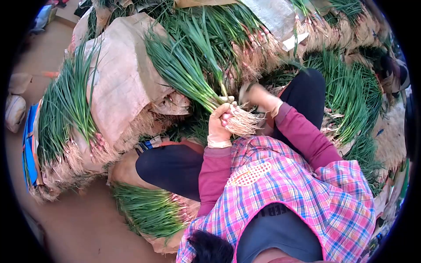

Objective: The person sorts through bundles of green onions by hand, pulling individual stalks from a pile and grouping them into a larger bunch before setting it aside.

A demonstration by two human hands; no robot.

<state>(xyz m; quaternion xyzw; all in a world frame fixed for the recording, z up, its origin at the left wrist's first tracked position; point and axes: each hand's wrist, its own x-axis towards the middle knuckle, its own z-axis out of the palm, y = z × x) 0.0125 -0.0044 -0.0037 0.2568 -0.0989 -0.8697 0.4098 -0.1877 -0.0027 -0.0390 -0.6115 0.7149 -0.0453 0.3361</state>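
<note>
My left hand, in a pale glove, is closed around a bunch of green onions just above its pale roots. The green leaves fan up and to the left. My right hand, also gloved, is just right of the bunch near the root end. It is blurred, and whether it grips anything is unclear. Both arms are in maroon sleeves, over a pink plaid apron.
Tied bundles of green onions lie all around: on brown sacking at the left, by my knee, across the top and at the right. My dark-trousered knees are bent. Bare brown floor lies lower left.
</note>
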